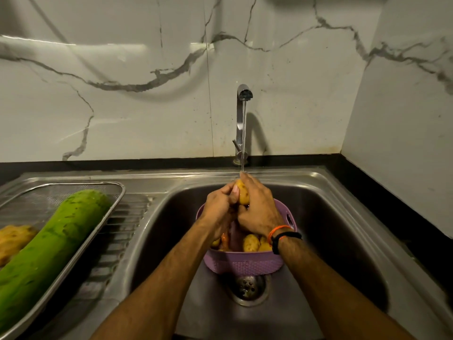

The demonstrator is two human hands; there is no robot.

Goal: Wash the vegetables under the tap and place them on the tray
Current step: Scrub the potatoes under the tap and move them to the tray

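Both hands hold one yellow potato (242, 193) under the running tap (242, 119); the water stream lands on it. My left hand (219, 211) grips its left side with the thumb pressed on the skin. My right hand (257, 209) wraps round its right side. Below them a purple basket (245, 265) stands in the sink (343, 229), holding more potatoes (251, 242) and something orange, partly hidden by my wrists. On the left drainboard lies a steel mesh tray (107, 192) with a long green gourd (49, 249) and a yellowish vegetable (12, 239).
The sink drain (247, 288) sits just in front of the basket. A ribbed steel drainboard (115, 244) lies between tray and basin. Black counter (392, 209) runs along the right and back, under a marble-patterned wall.
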